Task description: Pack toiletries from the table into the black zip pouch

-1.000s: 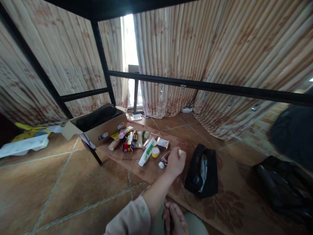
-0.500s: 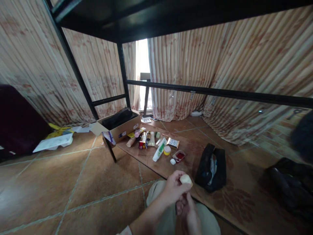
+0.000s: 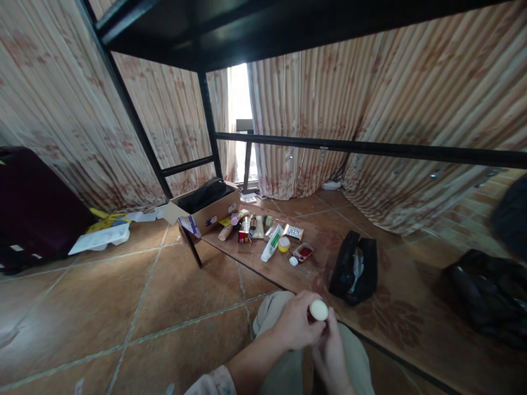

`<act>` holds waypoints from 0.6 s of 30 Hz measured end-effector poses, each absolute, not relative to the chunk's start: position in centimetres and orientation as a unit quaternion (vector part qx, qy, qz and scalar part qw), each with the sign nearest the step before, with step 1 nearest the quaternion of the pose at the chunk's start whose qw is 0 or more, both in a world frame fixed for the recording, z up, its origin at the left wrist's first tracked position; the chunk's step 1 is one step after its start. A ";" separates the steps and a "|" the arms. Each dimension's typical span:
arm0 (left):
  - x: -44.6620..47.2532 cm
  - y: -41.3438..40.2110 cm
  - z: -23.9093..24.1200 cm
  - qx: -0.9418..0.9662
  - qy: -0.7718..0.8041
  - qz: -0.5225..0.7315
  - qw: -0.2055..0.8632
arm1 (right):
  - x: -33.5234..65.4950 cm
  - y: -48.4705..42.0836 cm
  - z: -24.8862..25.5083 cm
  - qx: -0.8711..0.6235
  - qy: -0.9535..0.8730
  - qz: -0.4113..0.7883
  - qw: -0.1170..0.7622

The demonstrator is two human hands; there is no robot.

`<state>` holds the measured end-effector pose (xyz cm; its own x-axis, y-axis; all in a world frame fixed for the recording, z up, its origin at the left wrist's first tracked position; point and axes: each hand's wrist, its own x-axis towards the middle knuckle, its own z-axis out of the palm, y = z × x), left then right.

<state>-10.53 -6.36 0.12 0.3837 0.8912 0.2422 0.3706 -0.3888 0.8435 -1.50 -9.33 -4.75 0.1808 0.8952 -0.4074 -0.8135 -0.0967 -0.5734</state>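
Note:
My left hand (image 3: 297, 323) is closed around a small container with a round white top (image 3: 318, 310); a dark reddish part shows beside the top, and the rest is hidden by fingers. Pressed against it from the right and below is my right hand (image 3: 331, 348), its fingers curled and partly hidden. Both hands are above my lap, at the near edge of the low table (image 3: 317, 282). Just beyond lie a white cap (image 3: 293, 261), a clear box with red contents (image 3: 304, 252), a yellow jar with a pale lid (image 3: 284, 243) and a white-green tube (image 3: 272, 244).
A black bag (image 3: 354, 269) stands open right of my hands, with another dark bag (image 3: 489, 296) farther right. Several cosmetics and a glittery case (image 3: 294, 232) lie near a cardboard box (image 3: 209, 215). A black metal rail (image 3: 370, 147) crosses above the table.
The white-topped container has tilted so its round top faces me. My hands have shifted slightly right, and the right hand has come up closer to it. The view has shifted slightly.

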 end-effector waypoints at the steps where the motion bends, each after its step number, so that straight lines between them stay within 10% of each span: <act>1: -10.4 -6.3 0.1 0.759 0.417 0.359 0.348 | -1.5 -9.3 -4.7 -0.378 -0.054 0.637 0.670; 18: -9.4 -5.9 -0.8 0.796 0.426 0.297 0.311 | -2.5 -8.5 -4.0 -0.355 -0.051 0.592 0.722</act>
